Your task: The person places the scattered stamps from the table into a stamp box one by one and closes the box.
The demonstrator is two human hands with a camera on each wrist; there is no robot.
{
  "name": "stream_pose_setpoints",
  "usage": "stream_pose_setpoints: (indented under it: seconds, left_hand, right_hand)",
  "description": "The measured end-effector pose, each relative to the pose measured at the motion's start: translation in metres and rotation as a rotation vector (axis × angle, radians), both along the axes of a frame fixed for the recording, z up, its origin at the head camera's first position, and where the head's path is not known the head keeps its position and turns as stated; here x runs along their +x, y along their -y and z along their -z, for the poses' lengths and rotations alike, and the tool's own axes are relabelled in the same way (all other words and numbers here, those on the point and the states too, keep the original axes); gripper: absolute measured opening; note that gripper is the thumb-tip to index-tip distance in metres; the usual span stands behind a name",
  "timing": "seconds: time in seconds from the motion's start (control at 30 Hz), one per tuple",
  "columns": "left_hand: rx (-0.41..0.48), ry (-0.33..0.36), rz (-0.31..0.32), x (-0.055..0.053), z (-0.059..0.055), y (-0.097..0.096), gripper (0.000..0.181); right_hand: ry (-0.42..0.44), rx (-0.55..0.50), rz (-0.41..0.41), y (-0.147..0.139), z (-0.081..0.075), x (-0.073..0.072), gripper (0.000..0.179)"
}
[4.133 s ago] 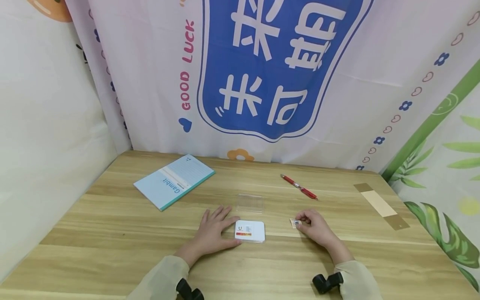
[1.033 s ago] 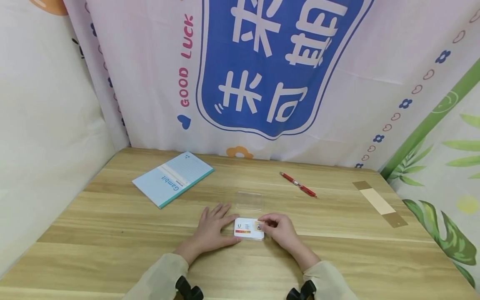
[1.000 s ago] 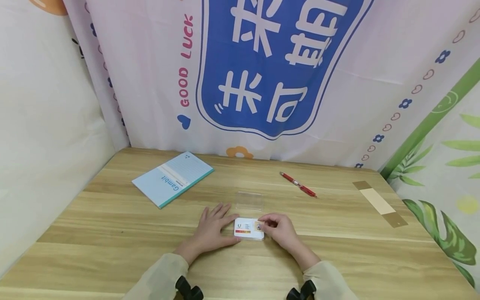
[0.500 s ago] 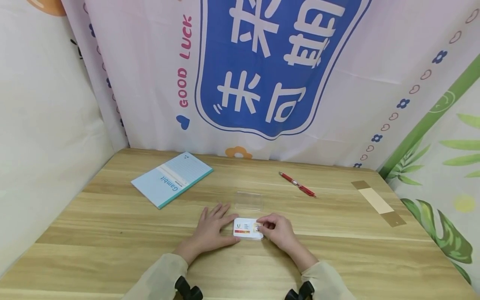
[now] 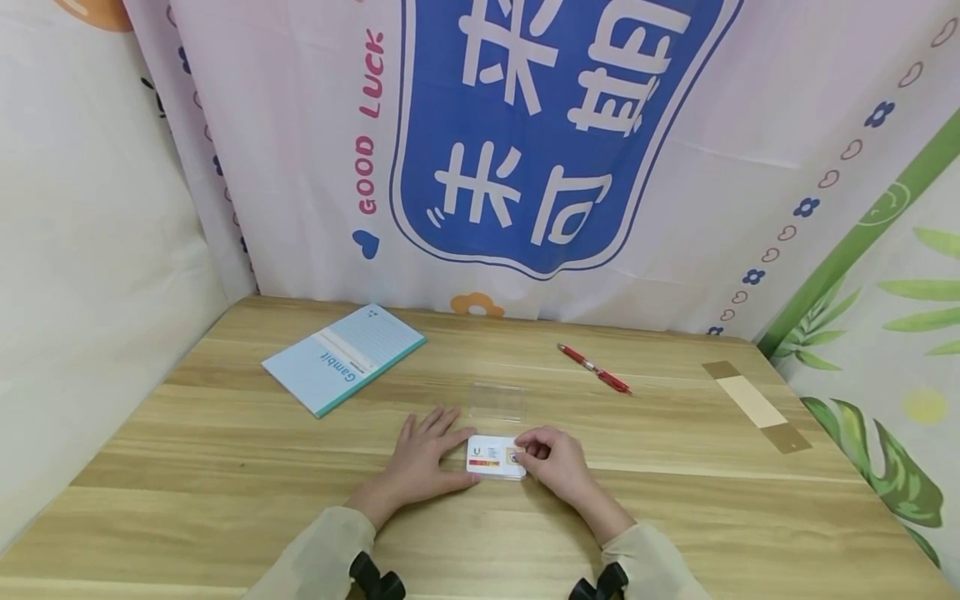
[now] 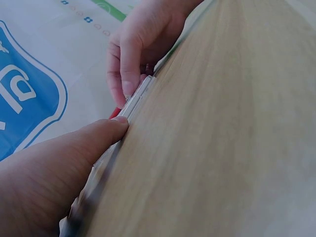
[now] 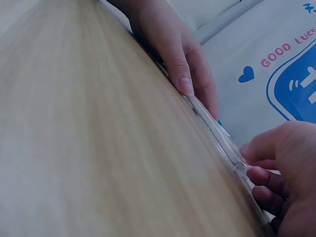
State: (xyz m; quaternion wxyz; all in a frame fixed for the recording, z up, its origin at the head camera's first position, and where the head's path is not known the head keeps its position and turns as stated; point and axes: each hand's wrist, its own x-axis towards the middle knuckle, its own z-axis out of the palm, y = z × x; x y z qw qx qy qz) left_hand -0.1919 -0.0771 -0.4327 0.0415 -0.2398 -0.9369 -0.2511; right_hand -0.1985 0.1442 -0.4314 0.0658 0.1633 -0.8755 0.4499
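Note:
A stack of white business cards (image 5: 486,450), the top one printed with a logo and a red-orange strip, lies at the table's front middle in what looks like a clear shallow case. My left hand (image 5: 420,460) rests on the table with fingers spread, its thumb and forefinger at the stack's left corners. At the other end, my right hand (image 5: 558,462) pinches a small square picture sticker (image 5: 512,456) over the top card's right part. Both wrist views show the stack edge-on (image 7: 217,131), with the left thumb (image 6: 116,123) against its near corner.
Just behind the cards lies a clear plastic lid (image 5: 498,402). A light blue notebook (image 5: 345,360) is at the back left and a red pen (image 5: 595,368) at the back right. Farther right lies a brown-and-cream strip (image 5: 756,406).
From out on the right, my right hand has brought the sticker left onto the top card's right part. Over the last half second it barely shifts. The left hand stays at the stack.

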Motion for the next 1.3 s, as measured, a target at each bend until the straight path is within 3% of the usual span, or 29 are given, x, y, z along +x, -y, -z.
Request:
stream_pose_setpoints:
  seconds: [0.23,0.37,0.53,0.6,0.77,0.87,1.07,1.3]
  left_hand:
    - [0.009,0.001,0.010,-0.001,-0.001,-0.001,0.066]
    - [0.081,0.005,-0.003,-0.007,-0.004,0.001,0.066]
    - [0.186,0.004,-0.069,-0.029,-0.009,0.003,0.060]
    - [0.205,0.020,-0.069,-0.040,-0.009,0.001,0.060]
    - [0.177,0.049,-0.063,-0.065,-0.005,-0.002,0.066]
    - [0.138,0.067,-0.096,-0.074,-0.004,-0.002,0.067]
    - [0.084,0.148,-0.138,-0.081,-0.006,-0.003,0.072]
    - [0.005,0.172,-0.158,-0.082,-0.007,-0.007,0.070]
  right_hand:
    - [0.128,-0.163,0.017,0.002,-0.025,0.009,0.013]
    - [0.150,-0.185,0.018,-0.011,-0.019,-0.009,0.019]
    - [0.140,-0.061,0.002,-0.020,-0.027,-0.032,0.038]
    - [0.151,0.016,-0.002,-0.021,-0.029,-0.039,0.046]
    - [0.152,0.156,-0.066,-0.022,-0.026,-0.054,0.062]
    - [0.154,0.207,-0.116,-0.021,-0.021,-0.062,0.067]
    - [0.122,0.345,-0.116,-0.019,-0.015,-0.072,0.070]
    - [0.096,0.423,-0.097,-0.018,-0.012,-0.073,0.068]
